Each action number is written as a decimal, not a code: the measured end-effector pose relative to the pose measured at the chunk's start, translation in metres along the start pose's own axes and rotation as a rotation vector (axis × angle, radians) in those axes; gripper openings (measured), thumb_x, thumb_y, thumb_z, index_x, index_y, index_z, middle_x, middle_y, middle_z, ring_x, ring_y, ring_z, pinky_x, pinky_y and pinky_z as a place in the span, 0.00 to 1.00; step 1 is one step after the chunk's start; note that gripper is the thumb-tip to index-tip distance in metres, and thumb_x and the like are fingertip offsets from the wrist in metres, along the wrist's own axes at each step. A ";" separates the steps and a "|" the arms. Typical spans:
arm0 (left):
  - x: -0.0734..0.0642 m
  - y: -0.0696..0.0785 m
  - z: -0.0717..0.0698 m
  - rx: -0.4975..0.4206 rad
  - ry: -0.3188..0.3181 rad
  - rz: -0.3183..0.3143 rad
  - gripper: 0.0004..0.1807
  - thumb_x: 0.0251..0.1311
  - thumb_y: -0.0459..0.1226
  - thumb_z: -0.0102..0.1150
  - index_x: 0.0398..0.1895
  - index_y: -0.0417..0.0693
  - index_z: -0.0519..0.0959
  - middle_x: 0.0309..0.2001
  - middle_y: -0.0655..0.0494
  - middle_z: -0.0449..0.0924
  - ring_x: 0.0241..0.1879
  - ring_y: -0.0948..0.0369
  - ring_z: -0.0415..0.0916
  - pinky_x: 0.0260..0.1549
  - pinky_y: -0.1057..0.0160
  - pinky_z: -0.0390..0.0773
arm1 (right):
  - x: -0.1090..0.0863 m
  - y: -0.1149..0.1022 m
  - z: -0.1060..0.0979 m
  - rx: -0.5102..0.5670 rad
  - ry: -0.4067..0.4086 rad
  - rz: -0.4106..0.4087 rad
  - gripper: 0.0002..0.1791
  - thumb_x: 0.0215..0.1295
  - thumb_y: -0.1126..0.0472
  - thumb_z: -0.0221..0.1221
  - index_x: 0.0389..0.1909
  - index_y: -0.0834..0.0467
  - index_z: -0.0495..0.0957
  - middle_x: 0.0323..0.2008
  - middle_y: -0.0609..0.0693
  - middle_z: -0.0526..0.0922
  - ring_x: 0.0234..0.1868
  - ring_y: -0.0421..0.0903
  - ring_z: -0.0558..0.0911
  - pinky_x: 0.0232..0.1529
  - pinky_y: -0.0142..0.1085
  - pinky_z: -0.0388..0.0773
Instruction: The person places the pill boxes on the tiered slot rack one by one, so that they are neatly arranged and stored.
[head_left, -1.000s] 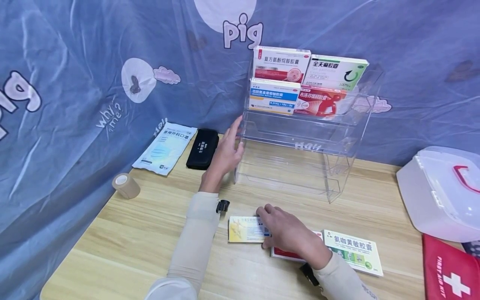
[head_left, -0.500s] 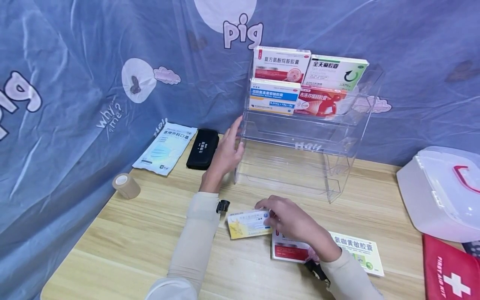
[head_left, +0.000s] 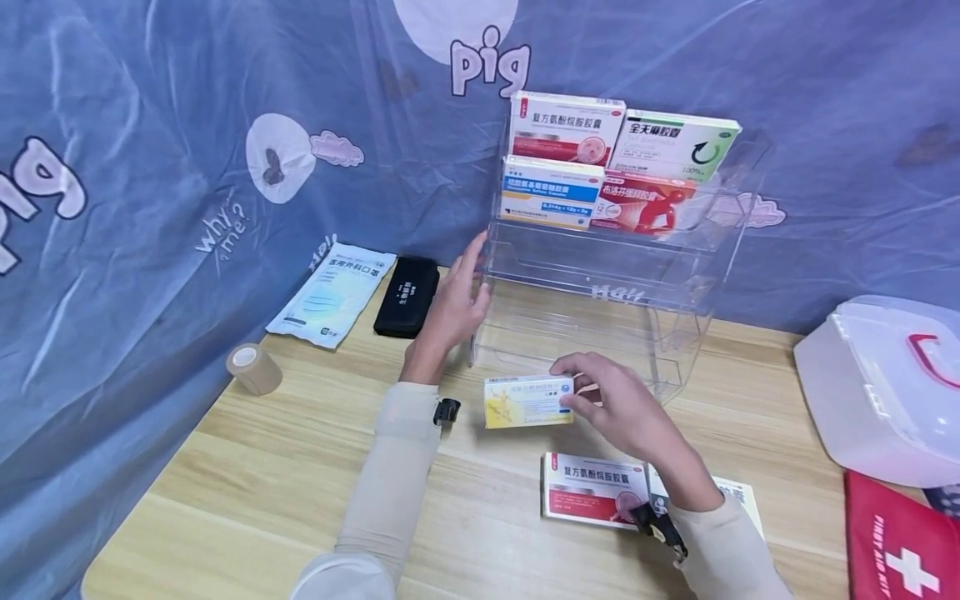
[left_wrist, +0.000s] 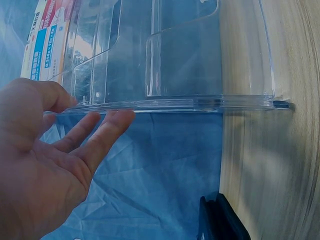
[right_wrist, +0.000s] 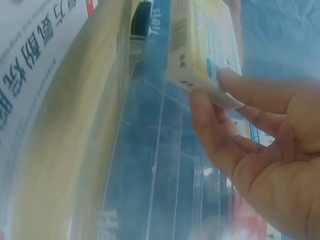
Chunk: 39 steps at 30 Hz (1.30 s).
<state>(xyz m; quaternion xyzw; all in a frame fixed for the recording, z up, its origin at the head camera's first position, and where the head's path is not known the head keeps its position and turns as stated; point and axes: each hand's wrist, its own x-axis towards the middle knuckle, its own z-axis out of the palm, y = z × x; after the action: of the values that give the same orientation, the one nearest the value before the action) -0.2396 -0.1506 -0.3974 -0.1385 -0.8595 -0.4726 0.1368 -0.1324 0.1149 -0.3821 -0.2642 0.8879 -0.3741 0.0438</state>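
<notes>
My right hand (head_left: 615, 404) pinches a small white and yellow medicine box (head_left: 528, 402) by its right end, thumb on the near side. The box is held over the table before the rack's lowest tier; the right wrist view shows its end (right_wrist: 202, 47) between thumb and fingers. My left hand (head_left: 454, 304), fingers extended, rests against the left side panel of a clear acrylic tiered rack (head_left: 585, 271). In the left wrist view its fingertips (left_wrist: 120, 117) lie right at the panel's edge. A red and white medicine box (head_left: 592, 490) lies on the table below my right hand.
Upper tiers hold a red and white box (head_left: 566, 125), green box (head_left: 675, 148), blue box (head_left: 550, 196) and red box (head_left: 643, 204). A mask packet (head_left: 332, 293), black case (head_left: 407, 296) and tape roll (head_left: 255, 371) lie left; a lidded bin (head_left: 885, 387) and first aid pouch (head_left: 900, 533) right.
My right hand has lifted the white and yellow box off the table and carried it up and right toward the rack, uncovering the red and white box. My left hand stays put.
</notes>
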 end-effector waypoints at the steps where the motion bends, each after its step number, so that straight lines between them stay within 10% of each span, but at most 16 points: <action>1: 0.000 0.000 -0.001 0.001 0.001 -0.001 0.44 0.74 0.26 0.52 0.89 0.56 0.50 0.78 0.41 0.68 0.71 0.46 0.76 0.74 0.52 0.79 | 0.000 0.000 -0.001 0.000 0.011 -0.003 0.17 0.68 0.74 0.67 0.56 0.60 0.82 0.53 0.59 0.87 0.48 0.53 0.90 0.49 0.41 0.93; 19: 0.000 0.000 0.000 0.004 0.001 0.001 0.45 0.74 0.26 0.52 0.89 0.59 0.50 0.78 0.41 0.68 0.70 0.46 0.77 0.72 0.51 0.80 | 0.003 0.008 -0.010 0.037 0.232 0.004 0.20 0.66 0.76 0.68 0.58 0.65 0.82 0.54 0.64 0.86 0.51 0.61 0.90 0.52 0.42 0.92; 30: 0.000 -0.002 -0.001 -0.001 0.000 -0.008 0.44 0.74 0.26 0.51 0.89 0.59 0.50 0.77 0.41 0.69 0.70 0.46 0.77 0.72 0.51 0.80 | 0.018 0.007 -0.045 0.036 0.528 0.020 0.22 0.65 0.77 0.68 0.60 0.69 0.82 0.52 0.68 0.83 0.44 0.20 0.79 0.45 0.11 0.80; 39: 0.000 -0.002 -0.001 0.003 0.000 0.014 0.44 0.74 0.26 0.52 0.89 0.57 0.50 0.78 0.41 0.68 0.72 0.48 0.75 0.72 0.53 0.80 | 0.038 0.005 -0.068 -0.098 0.752 0.039 0.20 0.66 0.74 0.69 0.59 0.65 0.84 0.50 0.60 0.76 0.50 0.28 0.81 0.49 0.08 0.75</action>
<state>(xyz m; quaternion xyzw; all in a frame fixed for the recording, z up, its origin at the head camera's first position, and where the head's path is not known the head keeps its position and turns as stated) -0.2403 -0.1525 -0.3981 -0.1443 -0.8593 -0.4702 0.1402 -0.1857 0.1421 -0.3321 -0.0931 0.8636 -0.4013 -0.2906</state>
